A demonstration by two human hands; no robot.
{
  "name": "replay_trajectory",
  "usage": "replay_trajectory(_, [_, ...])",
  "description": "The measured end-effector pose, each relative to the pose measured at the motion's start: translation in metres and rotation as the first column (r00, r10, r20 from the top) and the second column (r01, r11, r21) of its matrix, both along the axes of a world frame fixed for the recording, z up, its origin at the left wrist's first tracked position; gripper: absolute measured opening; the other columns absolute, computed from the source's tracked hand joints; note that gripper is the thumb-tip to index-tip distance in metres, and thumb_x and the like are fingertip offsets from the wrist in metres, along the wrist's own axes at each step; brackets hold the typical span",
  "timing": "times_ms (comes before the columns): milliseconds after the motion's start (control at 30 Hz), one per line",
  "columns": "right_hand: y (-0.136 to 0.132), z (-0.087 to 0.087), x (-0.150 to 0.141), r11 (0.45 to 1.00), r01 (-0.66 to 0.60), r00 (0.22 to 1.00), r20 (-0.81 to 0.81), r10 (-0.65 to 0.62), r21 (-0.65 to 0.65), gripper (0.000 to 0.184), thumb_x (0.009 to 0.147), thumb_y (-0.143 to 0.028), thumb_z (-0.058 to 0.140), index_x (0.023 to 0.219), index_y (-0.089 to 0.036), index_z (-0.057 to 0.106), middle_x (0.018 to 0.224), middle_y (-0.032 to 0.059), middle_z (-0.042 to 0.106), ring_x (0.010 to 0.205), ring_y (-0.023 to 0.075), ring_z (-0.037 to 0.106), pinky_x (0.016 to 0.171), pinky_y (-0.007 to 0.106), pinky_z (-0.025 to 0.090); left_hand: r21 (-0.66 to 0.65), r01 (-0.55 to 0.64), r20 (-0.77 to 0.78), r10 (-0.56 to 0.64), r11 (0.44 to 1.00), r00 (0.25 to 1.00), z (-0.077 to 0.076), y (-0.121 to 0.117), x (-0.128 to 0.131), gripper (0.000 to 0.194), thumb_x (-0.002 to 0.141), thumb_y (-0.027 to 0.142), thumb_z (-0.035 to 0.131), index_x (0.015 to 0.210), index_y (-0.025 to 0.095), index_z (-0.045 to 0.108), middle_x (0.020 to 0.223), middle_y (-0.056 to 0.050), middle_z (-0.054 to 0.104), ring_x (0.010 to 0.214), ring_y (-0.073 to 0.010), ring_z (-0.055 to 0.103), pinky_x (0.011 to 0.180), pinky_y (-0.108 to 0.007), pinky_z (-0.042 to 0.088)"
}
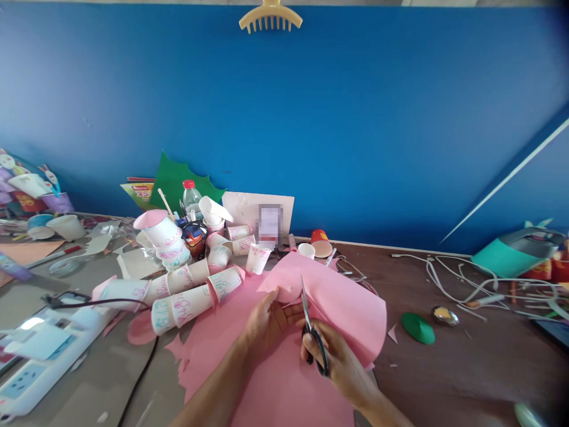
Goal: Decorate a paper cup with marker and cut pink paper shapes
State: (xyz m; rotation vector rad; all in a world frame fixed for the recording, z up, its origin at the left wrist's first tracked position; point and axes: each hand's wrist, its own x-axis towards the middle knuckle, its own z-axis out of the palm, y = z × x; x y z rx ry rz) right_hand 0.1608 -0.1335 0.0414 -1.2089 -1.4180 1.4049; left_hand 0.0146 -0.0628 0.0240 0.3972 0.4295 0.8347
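Observation:
Black-handled scissors (pixel 316 350) are gripped in my right hand (pixel 331 359), their blades pointing up and away from me. The blades lie against a sheet of pink paper (pixel 347 302) that is lifted and curled over toward the right. My left hand (pixel 269 320) pinches the same sheet near its left edge, thumb on top and fingers beneath. Below both hands, more pink paper (pixel 275 391) lies flat across the desk, its left edge cut jagged. How far the blades are parted is hard to make out.
Several decorated paper cups (pixel 182 305) lie nested in rows at the left. Behind them stands a bottle with a red cap (pixel 190 196). A white power strip (pixel 31 379) and black cable are at the left. A green paper cone (pixel 418 328) and white cables (pixel 438 270) lie right.

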Motion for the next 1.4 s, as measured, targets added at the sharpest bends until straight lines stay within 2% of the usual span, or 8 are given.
replay_trajectory(100, [0.003,0.004,-0.003,0.999,0.031,0.999,0.01,-0.031,0.015,0.044,0.085,-0.06,0.053,0.096,-0.017,0.054,0.066,-0.0014,0.052,0.06,0.014,0.047,0.056,0.026,0.039,0.005,-0.002,0.029,0.001,1.0,1.0,0.0,-0.001,0.001,0.032,0.088,0.041,0.05,0.092,0.011,0.062,0.087,-0.016,0.071,0.078,-0.0261,0.068,0.088,-0.041,0.043])
replay_trajectory(267, [0.005,0.011,-0.007,0.995,0.095,0.995,0.028,-0.094,-0.034,0.045,0.08,-0.061,0.057,0.092,-0.018,0.053,0.064,-0.0027,0.049,0.059,0.0137,0.043,0.054,0.026,0.039,0.018,-0.041,0.034,0.04,0.999,0.999,-0.001,-0.003,0.003,0.031,0.088,0.035,0.05,0.102,0.009,0.061,0.089,-0.014,0.071,0.078,-0.0237,0.067,0.089,-0.039,0.043])
replay_trajectory(500, [0.006,0.015,-0.01,0.99,0.143,0.987,0.064,-0.144,0.014,0.04,0.077,-0.057,0.061,0.085,-0.019,0.052,0.064,-0.0033,0.048,0.059,0.0139,0.044,0.053,0.025,0.039,0.072,-0.069,-0.026,0.071,0.995,0.997,0.003,-0.007,0.005,0.029,0.083,0.036,0.058,0.096,0.01,0.062,0.088,-0.013,0.073,0.081,-0.0265,0.068,0.086,-0.04,0.044])
replay_trajectory(633, [0.006,0.014,-0.011,0.985,0.155,0.983,0.09,-0.161,0.072,0.037,0.081,-0.056,0.058,0.072,-0.021,0.048,0.062,-0.0034,0.046,0.057,0.0129,0.043,0.05,0.023,0.038,0.106,-0.052,-0.077,0.061,0.993,0.995,0.005,-0.01,0.006,0.033,0.08,0.04,0.062,0.091,0.009,0.061,0.084,-0.015,0.073,0.075,-0.0291,0.068,0.076,-0.041,0.047])
replay_trajectory(767, [0.006,0.012,-0.011,0.981,0.175,0.978,0.097,-0.183,0.088,0.037,0.082,-0.055,0.058,0.07,-0.021,0.046,0.062,-0.0034,0.046,0.057,0.0127,0.044,0.05,0.023,0.038,0.122,-0.102,-0.095,0.114,0.987,0.989,0.005,-0.011,0.007,0.03,0.077,0.038,0.065,0.087,0.01,0.061,0.08,-0.013,0.073,0.071,-0.0281,0.068,0.069,-0.038,0.047])
replay_trajectory(967, [0.007,0.013,-0.012,0.982,0.161,0.985,0.04,-0.165,0.101,0.034,0.082,-0.051,0.061,0.073,-0.021,0.047,0.062,-0.0047,0.045,0.056,0.0116,0.04,0.049,0.022,0.035,0.128,-0.134,-0.09,0.146,0.983,0.985,0.006,-0.011,0.006,0.031,0.075,0.037,0.068,0.088,0.009,0.062,0.079,-0.014,0.073,0.073,-0.0294,0.069,0.075,-0.042,0.048])
replay_trajectory(1167, [0.011,0.013,-0.012,0.982,0.144,0.989,0.019,-0.147,0.121,0.031,0.081,-0.045,0.065,0.075,-0.021,0.048,0.063,-0.0055,0.044,0.057,0.0109,0.038,0.051,0.022,0.034,0.142,-0.148,-0.075,0.16,0.979,0.984,0.011,-0.012,0.004,0.028,0.076,0.034,0.067,0.089,0.009,0.065,0.085,-0.014,0.073,0.086,-0.031,0.068,0.084,-0.043,0.048])
replay_trajectory(1400, [0.014,0.001,-0.011,0.981,0.134,0.991,-0.012,-0.133,0.143,0.028,0.083,-0.042,0.065,0.076,-0.02,0.048,0.062,-0.0058,0.042,0.057,0.0108,0.037,0.05,0.022,0.032,0.177,-0.175,-0.075,0.19,0.969,0.979,0.007,-0.009,0.002,0.027,0.076,0.033,0.068,0.085,0.007,0.067,0.084,-0.015,0.074,0.089,-0.0315,0.068,0.092,-0.046,0.045])
